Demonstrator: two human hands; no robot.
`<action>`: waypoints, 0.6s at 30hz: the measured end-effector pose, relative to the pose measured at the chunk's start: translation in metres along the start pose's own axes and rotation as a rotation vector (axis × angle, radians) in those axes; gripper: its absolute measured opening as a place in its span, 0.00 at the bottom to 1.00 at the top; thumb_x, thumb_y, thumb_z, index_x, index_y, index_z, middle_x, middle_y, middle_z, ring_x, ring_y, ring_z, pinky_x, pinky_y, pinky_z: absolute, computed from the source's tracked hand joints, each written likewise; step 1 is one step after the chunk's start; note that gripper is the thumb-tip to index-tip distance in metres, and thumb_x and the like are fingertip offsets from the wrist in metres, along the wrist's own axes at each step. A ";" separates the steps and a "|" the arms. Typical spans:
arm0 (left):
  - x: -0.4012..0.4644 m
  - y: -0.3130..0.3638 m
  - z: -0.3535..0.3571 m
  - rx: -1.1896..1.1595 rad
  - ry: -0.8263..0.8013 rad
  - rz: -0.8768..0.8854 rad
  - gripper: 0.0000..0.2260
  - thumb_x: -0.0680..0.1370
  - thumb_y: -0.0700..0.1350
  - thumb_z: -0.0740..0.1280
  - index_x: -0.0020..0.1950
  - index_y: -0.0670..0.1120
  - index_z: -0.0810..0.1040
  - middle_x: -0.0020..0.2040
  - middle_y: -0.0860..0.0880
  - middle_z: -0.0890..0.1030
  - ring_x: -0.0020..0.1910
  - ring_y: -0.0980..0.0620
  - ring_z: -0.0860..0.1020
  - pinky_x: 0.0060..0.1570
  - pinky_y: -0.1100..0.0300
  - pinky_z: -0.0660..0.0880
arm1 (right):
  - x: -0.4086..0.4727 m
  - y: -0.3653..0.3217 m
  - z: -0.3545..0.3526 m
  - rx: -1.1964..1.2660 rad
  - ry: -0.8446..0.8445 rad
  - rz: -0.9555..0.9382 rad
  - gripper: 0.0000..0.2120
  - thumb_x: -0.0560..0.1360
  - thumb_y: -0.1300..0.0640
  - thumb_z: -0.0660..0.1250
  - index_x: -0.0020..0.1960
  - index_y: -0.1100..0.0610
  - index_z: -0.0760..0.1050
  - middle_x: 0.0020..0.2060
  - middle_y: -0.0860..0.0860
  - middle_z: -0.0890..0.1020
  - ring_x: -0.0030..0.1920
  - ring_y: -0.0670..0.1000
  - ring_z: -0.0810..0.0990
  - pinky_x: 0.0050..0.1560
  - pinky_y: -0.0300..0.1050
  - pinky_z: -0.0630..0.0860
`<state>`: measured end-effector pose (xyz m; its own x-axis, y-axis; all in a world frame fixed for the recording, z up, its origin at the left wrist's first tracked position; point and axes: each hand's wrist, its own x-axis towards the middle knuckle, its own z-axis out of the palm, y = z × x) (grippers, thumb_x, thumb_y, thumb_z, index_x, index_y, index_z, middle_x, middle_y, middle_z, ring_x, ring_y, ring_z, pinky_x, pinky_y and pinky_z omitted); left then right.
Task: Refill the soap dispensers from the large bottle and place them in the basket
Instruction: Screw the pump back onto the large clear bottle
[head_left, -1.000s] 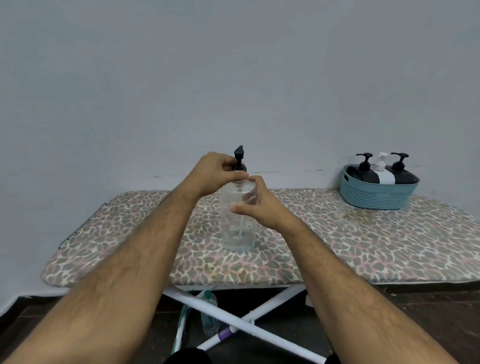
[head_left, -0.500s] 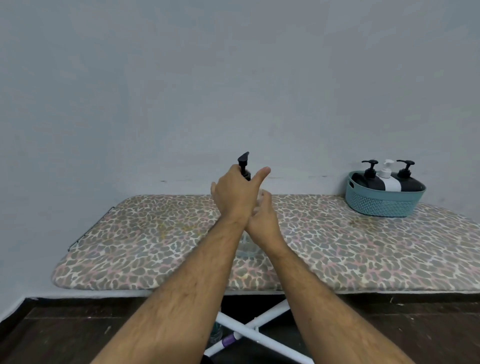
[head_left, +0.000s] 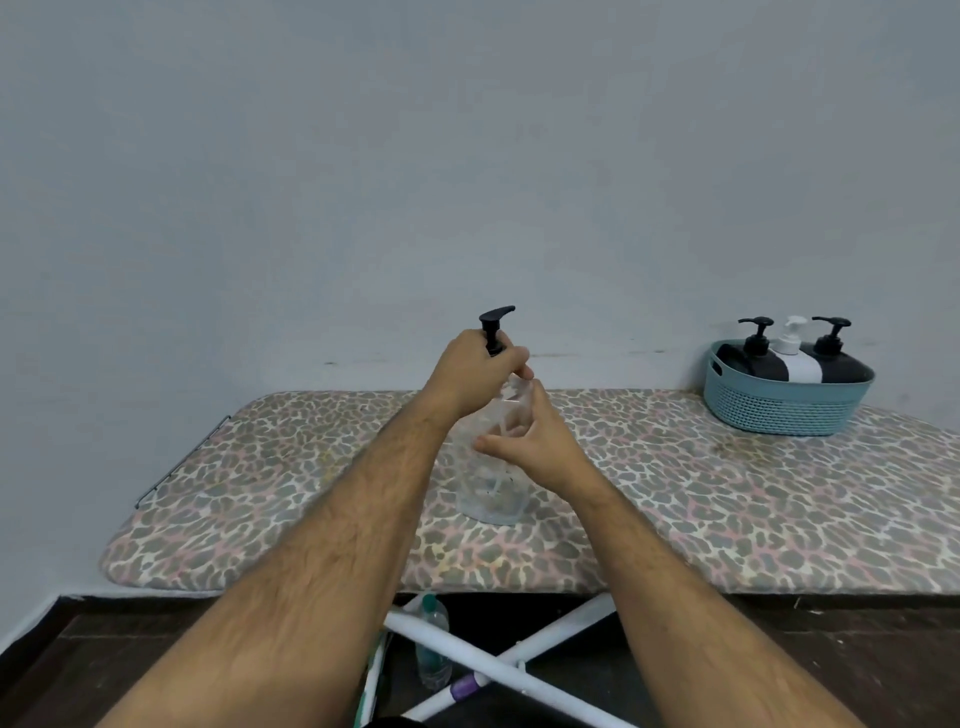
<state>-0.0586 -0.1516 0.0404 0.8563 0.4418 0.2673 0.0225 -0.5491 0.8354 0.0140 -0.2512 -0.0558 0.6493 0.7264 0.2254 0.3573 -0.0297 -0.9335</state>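
While my left hand (head_left: 475, 376) pinches the black pump (head_left: 494, 330) and my right hand (head_left: 530, 447) wraps the clear bottle (head_left: 491, 467), that bottle stands mid-worktop (head_left: 727, 499), well left of the basket (head_left: 784, 402) already holding three dispensers (head_left: 792, 356). I judge the padded cover makes a soft footing: twisting too hard could tip the bottle and spill soap.
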 end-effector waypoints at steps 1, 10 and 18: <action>0.003 -0.001 -0.002 -0.023 -0.045 0.015 0.10 0.78 0.44 0.66 0.37 0.44 0.75 0.40 0.51 0.86 0.38 0.51 0.77 0.44 0.51 0.74 | 0.001 0.001 -0.003 0.039 -0.041 0.000 0.48 0.66 0.49 0.80 0.75 0.39 0.54 0.41 0.48 0.80 0.46 0.49 0.84 0.47 0.47 0.80; 0.013 0.004 -0.018 0.055 -0.414 0.054 0.12 0.78 0.48 0.68 0.39 0.41 0.78 0.46 0.52 0.85 0.48 0.58 0.81 0.55 0.56 0.73 | 0.009 -0.002 -0.026 0.076 -0.294 0.091 0.41 0.70 0.63 0.78 0.76 0.52 0.59 0.54 0.62 0.83 0.55 0.52 0.85 0.54 0.44 0.80; -0.007 -0.015 -0.018 -0.024 -0.108 0.072 0.16 0.74 0.50 0.75 0.60 0.50 0.76 0.53 0.51 0.81 0.54 0.55 0.80 0.57 0.57 0.75 | -0.001 -0.006 -0.021 0.056 -0.232 0.029 0.38 0.70 0.59 0.79 0.71 0.42 0.62 0.58 0.56 0.80 0.57 0.53 0.83 0.62 0.49 0.79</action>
<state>-0.0741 -0.1335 0.0342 0.9059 0.3222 0.2749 -0.0522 -0.5591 0.8275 0.0251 -0.2656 -0.0441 0.4849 0.8642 0.1347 0.2987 -0.0188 -0.9542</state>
